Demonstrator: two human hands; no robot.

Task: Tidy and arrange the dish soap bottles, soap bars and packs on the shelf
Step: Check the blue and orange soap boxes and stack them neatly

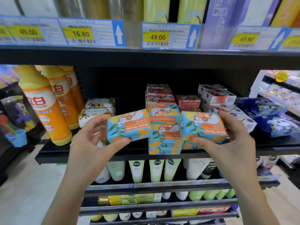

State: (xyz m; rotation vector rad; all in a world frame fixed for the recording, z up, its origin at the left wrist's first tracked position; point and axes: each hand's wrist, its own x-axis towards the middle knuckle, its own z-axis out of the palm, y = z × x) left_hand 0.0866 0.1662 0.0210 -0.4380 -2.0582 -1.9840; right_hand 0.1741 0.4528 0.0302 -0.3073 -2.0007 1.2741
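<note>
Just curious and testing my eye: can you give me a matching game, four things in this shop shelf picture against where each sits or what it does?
1. orange bottles
2. left hand
3. dark blue bag
4. red soap boxes

A. right end of the shelf
B. grips a blue Goat Soap pack
C. left end of shelf
D. stacked at the back, middle

Pairs: 1-C, 2-B, 3-A, 4-D

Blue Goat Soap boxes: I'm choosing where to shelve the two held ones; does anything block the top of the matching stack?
Nothing visible does: the blue stack looks bare on top, the red stack stands behind it, and the left box and right box flank it.
</note>
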